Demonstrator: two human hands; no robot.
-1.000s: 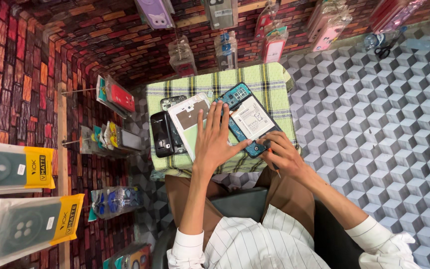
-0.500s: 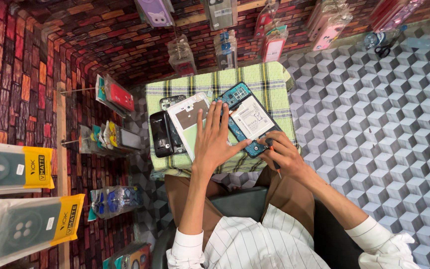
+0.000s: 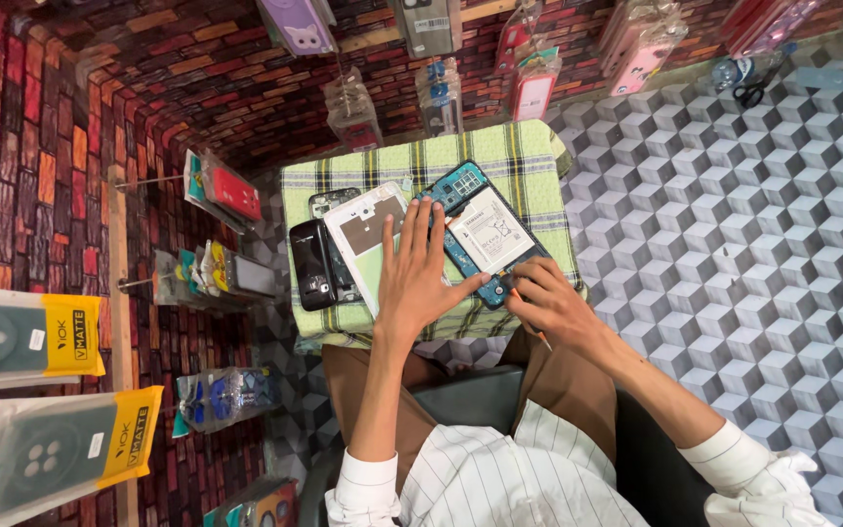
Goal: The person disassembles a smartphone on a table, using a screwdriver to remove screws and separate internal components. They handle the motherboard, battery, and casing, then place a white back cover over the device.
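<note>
An opened phone (image 3: 480, 232) with a blue inner frame and a white battery lies on a green checked cloth (image 3: 529, 156) over a small table. My left hand (image 3: 420, 265) rests flat beside it, fingers spread, pressing on its left edge and on a white phone panel (image 3: 368, 234). My right hand (image 3: 548, 303) grips a thin orange-handled tool (image 3: 529, 317) whose tip touches the phone's lower end.
A black phone (image 3: 309, 263) and a dark back cover (image 3: 334, 202) lie at the cloth's left. Packaged phone cases hang on the brick-pattern wall (image 3: 70, 146) at left and along the top. Scissors (image 3: 748, 93) lie on the cube-pattern floor at upper right.
</note>
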